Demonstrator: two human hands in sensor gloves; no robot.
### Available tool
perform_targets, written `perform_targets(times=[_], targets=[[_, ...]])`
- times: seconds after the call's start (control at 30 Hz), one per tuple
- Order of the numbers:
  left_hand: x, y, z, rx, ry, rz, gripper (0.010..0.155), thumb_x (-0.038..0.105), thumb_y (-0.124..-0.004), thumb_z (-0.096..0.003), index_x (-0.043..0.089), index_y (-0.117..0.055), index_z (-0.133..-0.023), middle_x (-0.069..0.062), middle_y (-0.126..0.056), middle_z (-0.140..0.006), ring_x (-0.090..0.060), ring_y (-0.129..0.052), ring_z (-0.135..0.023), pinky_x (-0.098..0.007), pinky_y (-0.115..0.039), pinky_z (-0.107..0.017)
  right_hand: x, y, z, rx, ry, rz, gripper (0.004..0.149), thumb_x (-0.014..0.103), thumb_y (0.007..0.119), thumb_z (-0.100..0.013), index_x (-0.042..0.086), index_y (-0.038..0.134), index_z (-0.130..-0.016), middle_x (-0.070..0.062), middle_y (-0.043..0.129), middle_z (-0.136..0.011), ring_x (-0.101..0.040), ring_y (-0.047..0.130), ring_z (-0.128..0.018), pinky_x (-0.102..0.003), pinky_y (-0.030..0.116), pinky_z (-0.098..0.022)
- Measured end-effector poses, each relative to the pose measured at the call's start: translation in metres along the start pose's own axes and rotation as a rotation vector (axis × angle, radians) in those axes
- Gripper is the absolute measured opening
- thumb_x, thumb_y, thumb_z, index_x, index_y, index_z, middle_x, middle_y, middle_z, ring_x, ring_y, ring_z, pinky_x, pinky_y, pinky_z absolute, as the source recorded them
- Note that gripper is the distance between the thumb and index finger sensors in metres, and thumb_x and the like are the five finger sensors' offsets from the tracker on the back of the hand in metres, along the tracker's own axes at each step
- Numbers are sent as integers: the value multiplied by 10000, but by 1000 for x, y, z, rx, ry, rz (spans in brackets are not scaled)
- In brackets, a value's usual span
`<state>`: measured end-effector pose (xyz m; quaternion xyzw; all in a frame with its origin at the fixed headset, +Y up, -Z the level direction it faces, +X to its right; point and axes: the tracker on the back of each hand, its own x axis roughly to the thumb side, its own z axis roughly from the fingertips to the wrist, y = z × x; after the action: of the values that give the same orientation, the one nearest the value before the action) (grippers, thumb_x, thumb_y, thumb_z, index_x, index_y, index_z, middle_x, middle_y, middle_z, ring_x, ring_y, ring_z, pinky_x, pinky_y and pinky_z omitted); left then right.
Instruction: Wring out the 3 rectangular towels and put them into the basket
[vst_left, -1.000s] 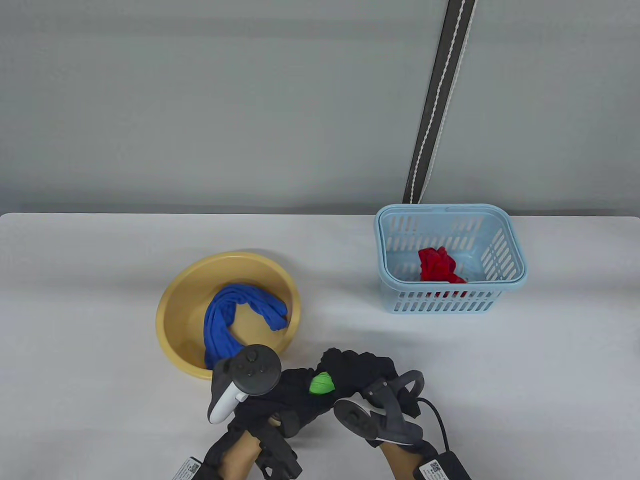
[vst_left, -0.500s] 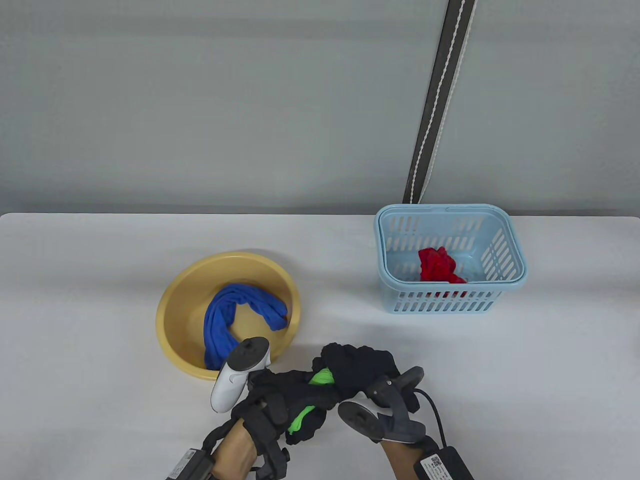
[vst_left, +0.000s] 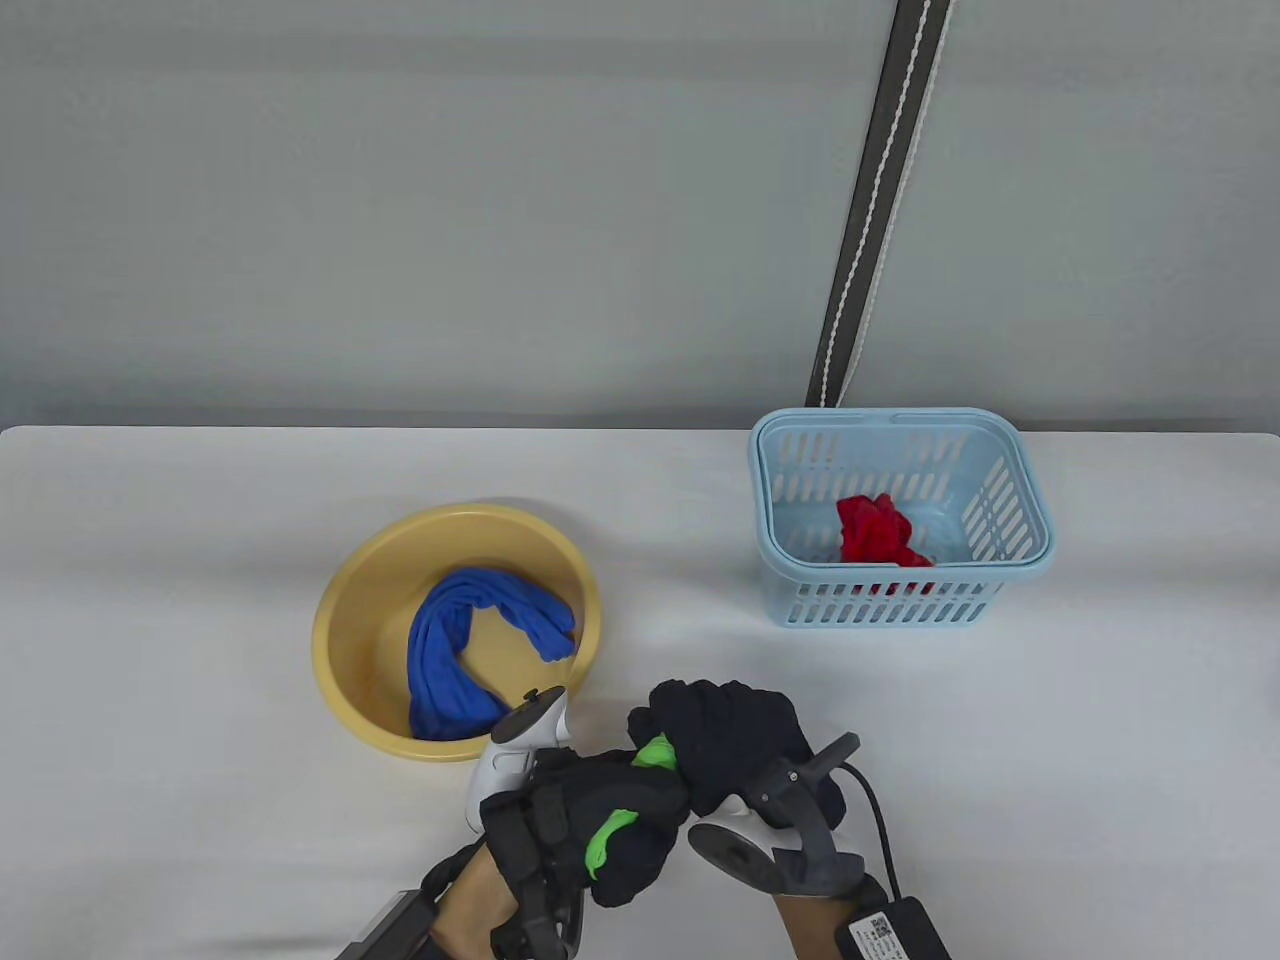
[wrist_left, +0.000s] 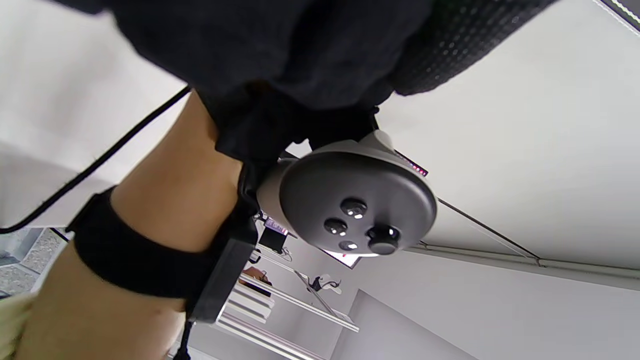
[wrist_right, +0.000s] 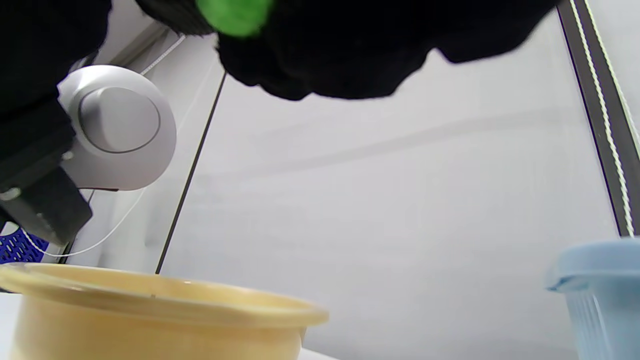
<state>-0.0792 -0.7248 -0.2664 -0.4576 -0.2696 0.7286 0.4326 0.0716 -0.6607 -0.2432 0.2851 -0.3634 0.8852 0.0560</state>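
Both your hands, left (vst_left: 590, 815) and right (vst_left: 730, 740), have fingers curled tight round the green towel (vst_left: 655, 752) at lower centre, above the worktop (vst_left: 200, 800). Counter-twist firmly, keep it bunched, then carry it to the basket (vst_left: 1010, 480) at right.

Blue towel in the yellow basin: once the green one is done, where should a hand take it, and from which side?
Judging by its pose, take the blue towel at the bunched end by the right wall of the yellow basin, coming down from above. It lies curled in an arc; that end is thick and lifted, so fingers could close round it, and the basin's wall blocks a sideways approach.
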Motion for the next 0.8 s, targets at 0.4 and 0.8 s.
perform_targets(times=[0.4,0.8], targets=[[4,11,20,170,129,-339,429,581,-782,-588,181,-852,-728,52,-1021,-424,-211,-1000,-236,-385,-891,-178,8,2,2,105,-85,101,453,478,811,-535,158,712,-839,-67,972,-666,-238,1044,-393,-468,888,-323],[17,-1,43,396,306,-914,606,627,-801,-553,118,-796,-883,-96,-1018,-686,-346,-1011,-491,-496,-886,-374,26,5,7,279,-218,111,542,417,956,-449,230,729,-905,-61,904,-891,-270,1019,-716,-527,875,-502]])
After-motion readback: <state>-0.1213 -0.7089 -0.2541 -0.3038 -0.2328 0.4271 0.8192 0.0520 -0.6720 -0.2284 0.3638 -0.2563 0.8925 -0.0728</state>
